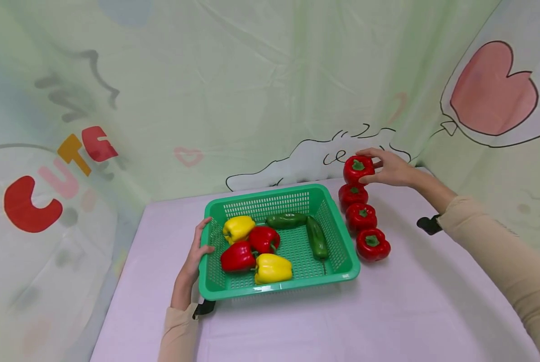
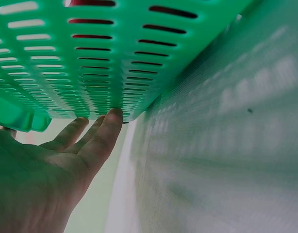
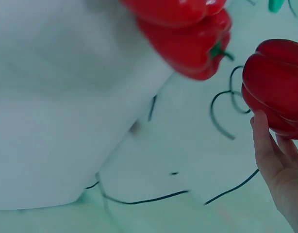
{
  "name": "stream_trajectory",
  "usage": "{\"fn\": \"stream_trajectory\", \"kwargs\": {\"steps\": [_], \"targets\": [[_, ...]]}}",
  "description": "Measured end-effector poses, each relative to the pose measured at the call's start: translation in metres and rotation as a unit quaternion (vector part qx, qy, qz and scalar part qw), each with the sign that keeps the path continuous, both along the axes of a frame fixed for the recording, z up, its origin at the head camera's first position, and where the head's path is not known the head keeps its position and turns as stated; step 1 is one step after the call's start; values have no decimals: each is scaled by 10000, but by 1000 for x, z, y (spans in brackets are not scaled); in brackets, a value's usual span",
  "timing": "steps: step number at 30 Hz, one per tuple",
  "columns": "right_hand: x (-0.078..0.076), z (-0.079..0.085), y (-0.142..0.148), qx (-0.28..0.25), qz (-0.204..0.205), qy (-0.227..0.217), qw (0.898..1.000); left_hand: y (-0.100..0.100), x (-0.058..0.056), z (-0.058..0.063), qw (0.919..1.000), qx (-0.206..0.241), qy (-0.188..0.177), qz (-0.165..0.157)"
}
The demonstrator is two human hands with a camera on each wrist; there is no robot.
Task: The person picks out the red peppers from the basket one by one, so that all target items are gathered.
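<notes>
My left hand point(image 1: 193, 256) grips the left rim of a green plastic basket point(image 1: 279, 287), thumb over the edge. In the left wrist view, that hand's fingers point(image 2: 103, 138) lie along the outside of the slotted wall. Inside the basket are two yellow bell peppers point(image 1: 273, 268), two red bell peppers point(image 1: 238, 257) and two long green peppers point(image 1: 317, 238). My right hand point(image 1: 389, 168) holds a red bell pepper point(image 1: 357, 170) between thumb and fingers, at the far end of a row. In the right wrist view, this red pepper point(image 3: 277, 87) appears raised off the table.
Three more red bell peppers point(image 1: 361, 218) stand in a line along the basket's right side. A pale cloth covers the table point(image 1: 270, 332). Behind its back edge hangs a printed curtain point(image 1: 252, 100), close to the right hand.
</notes>
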State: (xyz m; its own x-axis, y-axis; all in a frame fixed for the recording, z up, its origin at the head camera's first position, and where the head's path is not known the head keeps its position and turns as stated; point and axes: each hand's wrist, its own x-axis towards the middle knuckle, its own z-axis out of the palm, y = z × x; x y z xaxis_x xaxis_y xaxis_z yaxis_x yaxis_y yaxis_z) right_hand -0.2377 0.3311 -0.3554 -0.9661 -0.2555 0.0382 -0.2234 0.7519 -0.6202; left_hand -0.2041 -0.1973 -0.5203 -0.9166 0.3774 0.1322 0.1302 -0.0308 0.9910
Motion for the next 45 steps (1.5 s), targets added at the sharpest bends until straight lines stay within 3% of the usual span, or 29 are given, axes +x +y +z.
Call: {"fn": "stream_trajectory", "kwargs": {"steps": [7, 16, 34, 45], "targets": [[3, -9, 30, -103, -390, -244, 9989, 0, 2, 0, 10000, 2, -18, -21], [3, -32, 59, -125, -521, -523, 9972, 0, 2, 1, 10000, -14, -2, -5], [-2, -80, 78, -232, -405, -1046, 9934, 0, 1, 2, 10000, -56, -1, 25], [-1, -89, 72, -189, -379, -1292, 9907, 1, 1, 3, 10000, 38, 21, -44]]}}
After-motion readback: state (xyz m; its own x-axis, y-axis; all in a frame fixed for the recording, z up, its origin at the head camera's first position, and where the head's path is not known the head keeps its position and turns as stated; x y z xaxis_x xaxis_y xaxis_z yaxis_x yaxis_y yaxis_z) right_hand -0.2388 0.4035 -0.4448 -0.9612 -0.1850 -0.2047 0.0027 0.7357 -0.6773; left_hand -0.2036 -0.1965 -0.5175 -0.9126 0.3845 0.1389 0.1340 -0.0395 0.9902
